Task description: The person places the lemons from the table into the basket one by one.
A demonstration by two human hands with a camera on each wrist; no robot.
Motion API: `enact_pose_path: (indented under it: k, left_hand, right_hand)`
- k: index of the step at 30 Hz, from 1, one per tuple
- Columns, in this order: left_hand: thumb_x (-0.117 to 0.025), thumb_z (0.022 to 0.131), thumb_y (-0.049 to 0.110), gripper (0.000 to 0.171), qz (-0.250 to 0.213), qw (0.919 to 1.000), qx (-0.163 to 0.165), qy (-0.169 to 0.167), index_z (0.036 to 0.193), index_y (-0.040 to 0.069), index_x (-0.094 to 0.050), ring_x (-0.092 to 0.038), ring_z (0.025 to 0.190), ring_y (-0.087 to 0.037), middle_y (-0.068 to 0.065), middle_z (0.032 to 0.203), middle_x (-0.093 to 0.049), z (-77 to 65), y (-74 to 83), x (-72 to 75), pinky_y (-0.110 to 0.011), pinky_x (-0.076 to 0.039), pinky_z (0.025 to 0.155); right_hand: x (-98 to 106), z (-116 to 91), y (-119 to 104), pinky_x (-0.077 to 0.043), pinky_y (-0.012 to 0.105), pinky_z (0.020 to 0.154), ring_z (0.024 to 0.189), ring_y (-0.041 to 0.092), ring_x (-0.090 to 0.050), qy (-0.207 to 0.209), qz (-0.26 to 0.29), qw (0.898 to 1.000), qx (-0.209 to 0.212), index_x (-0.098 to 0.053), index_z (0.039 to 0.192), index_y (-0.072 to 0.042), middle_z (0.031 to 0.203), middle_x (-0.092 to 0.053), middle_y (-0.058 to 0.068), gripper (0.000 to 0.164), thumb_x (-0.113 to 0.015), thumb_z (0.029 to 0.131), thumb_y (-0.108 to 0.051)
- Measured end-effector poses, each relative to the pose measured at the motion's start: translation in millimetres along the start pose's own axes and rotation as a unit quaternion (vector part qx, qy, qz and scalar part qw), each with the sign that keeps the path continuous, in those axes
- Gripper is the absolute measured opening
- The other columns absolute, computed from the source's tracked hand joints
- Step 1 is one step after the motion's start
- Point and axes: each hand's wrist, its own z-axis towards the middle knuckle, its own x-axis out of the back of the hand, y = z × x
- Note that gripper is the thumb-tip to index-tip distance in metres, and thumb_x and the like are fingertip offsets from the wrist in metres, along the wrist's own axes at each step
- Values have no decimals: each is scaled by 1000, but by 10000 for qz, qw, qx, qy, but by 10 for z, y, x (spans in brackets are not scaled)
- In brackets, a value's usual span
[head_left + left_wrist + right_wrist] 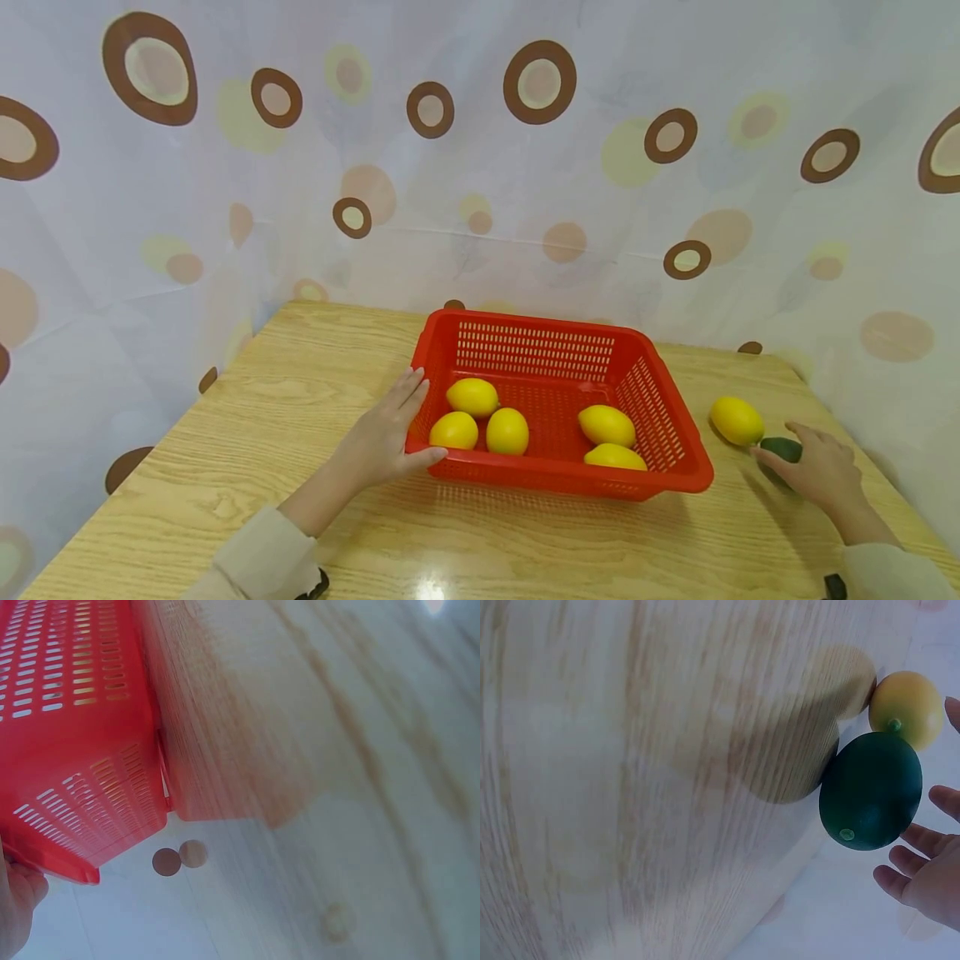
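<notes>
My left hand [384,429] rests on the front left corner of a red plastic basket [555,473]. Its fingers lie fairly straight along the left rim, and the thumb lies over the front rim. Several yellow lemons [507,431] are inside the basket, in a left and a right group. Beyond its right end, my right hand [823,467] spreads around a dark green, smooth, egg-shaped fruit [782,450]. In the right wrist view a gap shows between most fingers and the green fruit [871,791]. Another lemon [906,710] lies against that fruit.
Everything stands on a wood-grain table [247,433]. A pale curtain [480,167] with brown rings and dots hangs behind the table and along both sides. Bare tabletop shows left of the basket and in front of it.
</notes>
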Motion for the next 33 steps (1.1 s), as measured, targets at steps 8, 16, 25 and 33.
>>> enact_pose_path:
  k: [8, 16, 25, 33]
  left_hand:
    - [-50, 84, 60, 86, -3, 10000, 9, 1, 136, -7, -39, -27, 139, -34, -21, 147, -33, -1, 3, 5, -42, -40, 103]
    - [-54, 84, 56, 84, 53, 10000, 16, -67, 136, -8, -39, -27, 139, -35, -22, 147, -34, -15, 4, 25, -42, -42, 102]
    - [-53, 84, 56, 83, 78, 10000, -1, -23, 136, -8, -40, -28, 139, -35, -22, 147, -34, -9, 11, 21, -42, -44, 100]
    - [-53, 84, 56, 84, 33, 10000, 28, -53, 136, -7, -39, -27, 139, -35, -21, 147, -34, -8, 17, 27, -42, -44, 100]
  right_hand:
    - [-13, 12, 40, -36, 72, 71, 98, 70, -30, -534, 234, 9981, -210, -12, 133, 23, 120, -22, 54, 94, -50, 89, -50]
    - [-88, 34, 83, -43, 64, 67, 95, 69, -36, -473, 203, 9987, 14, -19, 128, 22, 115, -28, 53, 85, -59, 87, -40]
    - [-83, 74, 120, -45, 62, 67, 92, 67, -40, -677, 67, 9977, 62, -22, 127, 22, 116, -31, 52, 85, -60, 86, -42]
    - [-119, 58, 106, -46, 55, 64, 84, 60, -46, -395, -89, 9987, 298, -28, 120, 25, 107, -38, 53, 69, -63, 82, -20]
